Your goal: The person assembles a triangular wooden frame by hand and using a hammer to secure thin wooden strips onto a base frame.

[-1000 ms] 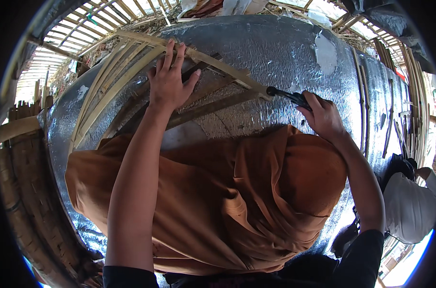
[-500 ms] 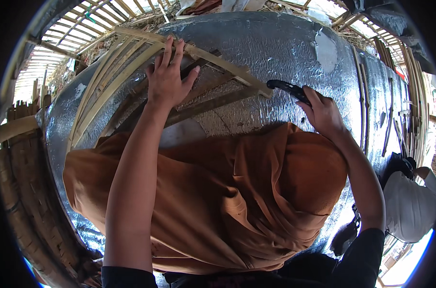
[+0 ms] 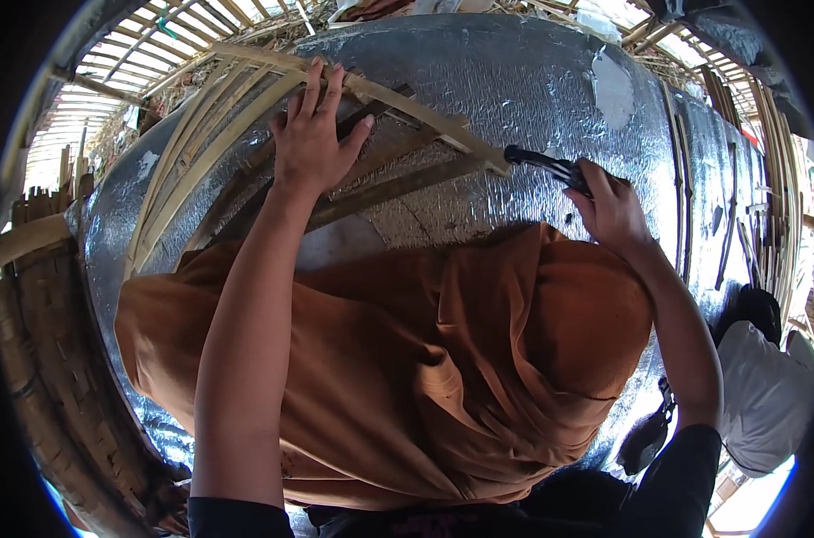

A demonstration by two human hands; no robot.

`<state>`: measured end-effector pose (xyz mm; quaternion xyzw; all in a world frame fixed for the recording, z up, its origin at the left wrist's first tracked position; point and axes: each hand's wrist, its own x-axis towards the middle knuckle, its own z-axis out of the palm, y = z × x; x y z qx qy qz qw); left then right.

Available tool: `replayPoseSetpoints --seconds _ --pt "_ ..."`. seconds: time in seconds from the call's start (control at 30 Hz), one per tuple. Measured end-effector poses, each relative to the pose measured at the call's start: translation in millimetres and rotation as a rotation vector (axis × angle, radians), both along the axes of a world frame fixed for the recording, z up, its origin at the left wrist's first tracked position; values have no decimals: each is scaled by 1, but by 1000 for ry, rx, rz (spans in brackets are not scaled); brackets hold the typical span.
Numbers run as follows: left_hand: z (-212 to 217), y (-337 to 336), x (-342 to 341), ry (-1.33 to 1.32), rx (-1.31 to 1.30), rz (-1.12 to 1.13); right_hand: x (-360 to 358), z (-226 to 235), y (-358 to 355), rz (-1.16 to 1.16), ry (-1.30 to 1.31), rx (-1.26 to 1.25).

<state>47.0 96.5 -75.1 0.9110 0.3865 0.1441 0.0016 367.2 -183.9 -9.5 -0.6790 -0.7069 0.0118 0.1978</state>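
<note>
My left hand [image 3: 315, 139] lies with its fingers stretched across a pale bamboo strip [image 3: 425, 115], thumb spread to the side. This strip runs diagonally over several other bamboo strips [image 3: 169, 190], forming a frame-like shape on silvery foil sheeting [image 3: 505, 81]. In my right hand [image 3: 611, 204] is a slim black hand tool [image 3: 543, 161] with a rounded head and a shiny middle; its exact kind does not show. The tool's head is right by the near right end of the pale strip; whether they touch is unclear. Brown cloth [image 3: 407, 359] covers my lap below the strips.
Dark bamboo slats [image 3: 57, 359] stand at the left. Thin sticks [image 3: 680, 179] lie on the foil at the right, near a bundle of upright strips [image 3: 779, 179]. A whitish sack-like thing [image 3: 757, 399] is at the lower right. A slatted bamboo wall [image 3: 111, 72] rises at the far left.
The tool's head has shifted slightly right and tilted, and its shiny part now shows. The pale strip's end has moved up a little. My left hand stays on the strip.
</note>
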Motion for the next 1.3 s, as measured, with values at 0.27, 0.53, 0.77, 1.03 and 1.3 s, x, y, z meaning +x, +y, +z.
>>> replayPoseSetpoints --seconds 0.27,0.53,0.77,1.03,1.3 --pt "5 -4 -5 1 -68 15 -12 9 6 -43 -25 -77" --pt "3 -5 -5 -12 -53 7 -27 19 30 46 -75 -84" --pt "7 -5 -3 -27 -69 4 -25 24 30 27 -94 -43" --pt "7 -5 -4 -17 -47 19 -44 34 69 113 -219 -53" --pt "10 -6 -2 -6 -75 25 -55 21 73 18 -132 -205"
